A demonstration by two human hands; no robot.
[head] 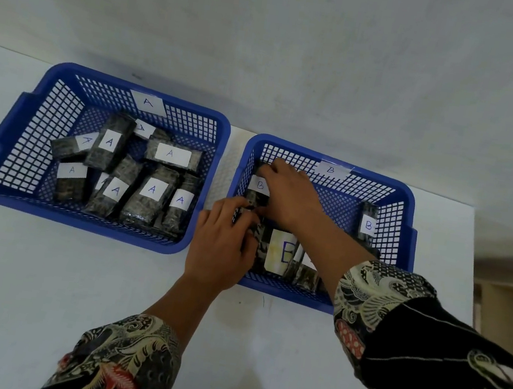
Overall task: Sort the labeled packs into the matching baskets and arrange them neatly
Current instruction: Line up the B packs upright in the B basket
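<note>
Two blue mesh baskets stand side by side on a white table. Basket A (5, 170) on the left holds several dark packs with white "A" labels (152, 190), lying at mixed angles. Basket B (407, 203) on the right holds packs marked "B". My right hand (288, 195) reaches into basket B's left side, fingers closed over the far end of a B pack (258, 191) standing along the left wall. My left hand (224, 243) grips the near end of that same pack at the basket's front left corner. More B packs (283, 253) lie at the front, and one (367, 226) leans on the right wall.
A grey wall rises right behind the baskets. The white table (36, 278) stretches toward me in front of the baskets; its right edge (475, 260) lies just past basket B. My patterned sleeves cover the lower frame.
</note>
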